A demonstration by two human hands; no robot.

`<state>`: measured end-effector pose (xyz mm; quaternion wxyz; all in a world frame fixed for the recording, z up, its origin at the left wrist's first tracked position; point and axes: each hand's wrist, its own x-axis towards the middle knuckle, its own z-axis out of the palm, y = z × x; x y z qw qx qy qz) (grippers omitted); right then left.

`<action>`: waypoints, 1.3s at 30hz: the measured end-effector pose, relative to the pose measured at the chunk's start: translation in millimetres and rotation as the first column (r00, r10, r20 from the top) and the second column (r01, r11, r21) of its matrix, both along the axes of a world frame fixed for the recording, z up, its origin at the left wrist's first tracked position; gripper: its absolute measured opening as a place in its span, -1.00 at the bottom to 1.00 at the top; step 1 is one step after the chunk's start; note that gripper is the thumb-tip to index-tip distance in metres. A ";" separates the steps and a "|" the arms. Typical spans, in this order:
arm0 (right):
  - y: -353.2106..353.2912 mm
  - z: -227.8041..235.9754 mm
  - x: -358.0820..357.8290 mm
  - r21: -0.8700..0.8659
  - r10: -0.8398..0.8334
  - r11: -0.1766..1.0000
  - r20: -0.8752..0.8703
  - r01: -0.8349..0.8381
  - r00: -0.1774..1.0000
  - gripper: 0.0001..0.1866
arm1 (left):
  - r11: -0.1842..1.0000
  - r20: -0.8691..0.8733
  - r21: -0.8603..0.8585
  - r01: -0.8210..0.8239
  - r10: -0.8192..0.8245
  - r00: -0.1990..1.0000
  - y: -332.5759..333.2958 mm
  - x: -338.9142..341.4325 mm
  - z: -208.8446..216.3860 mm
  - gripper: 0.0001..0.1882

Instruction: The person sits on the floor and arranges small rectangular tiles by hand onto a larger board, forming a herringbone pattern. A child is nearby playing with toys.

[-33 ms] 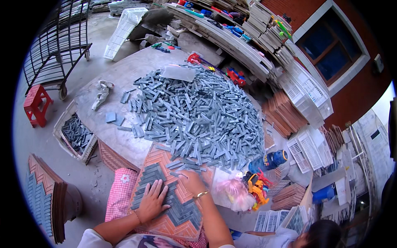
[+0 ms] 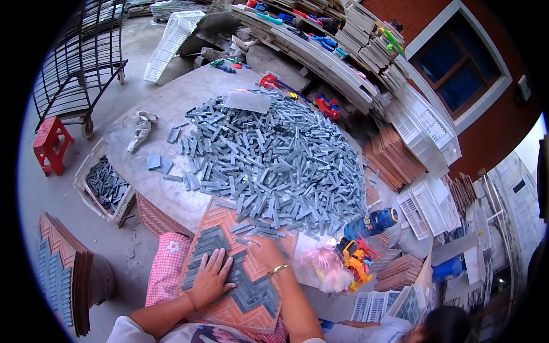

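Note:
An orange herringbone tray (image 2: pixel 220 317) lies tilted across my lap, partly filled with rows of dark grey stone strips (image 2: pixel 209 243). My left hand (image 2: pixel 211 278) rests flat on the laid strips, its fingers stretched out and a little apart. To its right, my right hand (image 2: pixel 264 251) is closed in a pinch over the tray's upper part. The end of a small grey strip (image 2: pixel 242 241) shows at its fingertips; the fingers hide the rest. Several loose strips (image 2: pixel 260 227) lie along the tray's far edge, below a large heap of grey strips (image 2: pixel 274 160) on the table.
A clear plastic sheet (image 2: pixel 247 102) lies on the heap. Right of the tray are a blue bottle (image 2: pixel 372 223), a pink-haired toy (image 2: pixel 326 266) and orange toys (image 2: pixel 359 266). At left stand a strip-filled crate (image 2: pixel 80 186), a red stool (image 2: pixel 51 146) and stacked trays (image 2: pixel 60 274). A person (image 2: pixel 394 330) is at lower right.

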<state>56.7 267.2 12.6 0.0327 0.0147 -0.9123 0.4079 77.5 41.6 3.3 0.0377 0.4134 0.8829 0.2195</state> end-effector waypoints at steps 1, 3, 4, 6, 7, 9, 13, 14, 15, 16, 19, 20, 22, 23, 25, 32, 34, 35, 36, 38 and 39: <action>3.5 -2.4 0.2 -0.021 0.025 1.000 0.031 -0.024 0.999 -0.77 | 1.000 -0.002 0.001 0.003 -0.003 1.000 0.0 -0.1 0.6 -0.17; 7.8 0.9 0.1 -0.066 0.075 0.995 0.097 -0.069 0.992 -0.77 | 1.000 -0.004 -0.012 0.002 -0.002 1.000 -0.3 -0.3 1.8 -0.17; 8.4 3.6 -0.6 -0.049 0.080 0.996 0.173 -0.072 0.982 -0.78 | 1.000 -0.004 -0.018 0.003 -0.003 1.000 -0.6 0.2 2.2 -0.17; 8.5 9.5 -1.6 -0.015 0.081 0.997 0.319 -0.081 0.944 -0.78 | 1.000 -0.005 -0.017 -0.005 0.005 1.000 -0.6 0.5 -1.3 -0.18; 8.0 7.4 -1.3 0.005 0.064 0.998 0.309 -0.069 0.949 -0.79 | 1.000 -0.007 -0.016 -0.008 0.008 1.000 -0.5 0.5 -2.2 -0.18; 6.8 -2.0 -3.0 0.042 0.034 0.998 0.288 -0.048 0.957 -0.80 | 1.000 -0.002 -0.015 -0.005 0.005 1.000 -0.5 0.5 -1.3 -0.18; 4.2 -5.2 -2.5 -0.020 -0.007 1.000 0.124 0.010 0.992 -0.86 | 1.000 -0.006 -0.019 0.013 -0.013 1.000 0.3 -0.7 4.1 -0.19; 4.6 -0.7 -1.7 -0.048 -0.001 0.999 0.087 0.006 0.996 -0.87 | 1.000 -0.009 -0.017 0.010 -0.010 1.000 -0.1 -0.9 3.7 -0.19; 3.1 4.2 -0.7 -0.078 0.004 0.997 0.052 0.000 0.999 -0.88 | 1.000 -0.010 -0.015 0.005 -0.005 1.000 -0.6 0.1 3.4 -0.18; 1.9 3.2 0.2 -0.063 -0.008 0.998 -0.007 0.008 1.000 -0.88 | 1.000 -0.011 -0.014 0.001 -0.002 1.000 -1.0 0.9 2.9 -0.18; -2.1 2.6 3.8 -0.025 -0.053 0.998 -0.115 0.051 0.992 -0.88 | 1.000 -0.003 -0.006 -0.004 0.004 1.000 -0.2 0.7 1.3 -0.18; -3.5 3.3 6.0 -0.017 -0.072 0.997 -0.103 0.071 0.992 -0.88 | 1.000 0.007 0.005 -0.005 0.005 1.000 0.4 0.8 0.4 -0.18; -4.7 2.2 7.2 -0.022 -0.085 0.996 -0.077 0.083 0.993 -0.87 | 1.000 0.026 0.024 -0.012 0.012 1.000 0.4 0.9 -0.2 -0.19; -2.6 -0.9 7.1 -0.032 -0.082 0.996 -0.061 0.080 0.995 -0.87 | 1.000 0.028 0.024 -0.014 0.013 1.000 0.2 1.0 0.1 -0.18; 1.0 -3.6 6.6 -0.032 -0.059 0.998 -0.038 0.058 0.998 -0.86 | 1.000 0.031 0.025 -0.015 0.014 0.999 0.0 0.7 1.2 -0.18; 11.9 -14.4 0.7 0.011 0.012 1.000 -0.028 -0.011 1.000 -0.86 | 1.000 0.004 -0.002 -0.008 0.008 1.000 1.9 -0.4 3.0 -0.19; 11.1 -15.8 0.4 0.000 0.025 1.000 -0.039 -0.025 0.999 -0.87 | 1.000 0.010 -0.005 -0.011 0.011 1.000 1.4 0.0 3.2 -0.19; 12.6 -15.6 0.5 -0.020 0.034 0.999 -0.047 -0.035 0.998 -0.87 | 1.000 0.010 -0.005 -0.013 0.013 1.000 1.4 -0.1 3.6 -0.19; 12.1 -13.5 0.5 -0.041 0.042 0.998 -0.054 -0.044 0.998 -0.87 | 1.000 0.010 -0.005 -0.013 0.013 1.000 1.4 0.2 4.0 -0.19; 8.6 -10.6 -0.4 -0.049 0.022 0.999 -0.009 -0.023 1.000 -0.87 | 1.000 0.010 -0.011 -0.014 0.014 1.000 -0.2 0.4 3.7 -0.19; 8.6 -8.3 0.4 -0.048 0.010 0.999 0.014 -0.009 1.000 -0.87 | 1.000 0.010 -0.011 -0.012 0.012 1.000 0.6 0.4 3.1 -0.20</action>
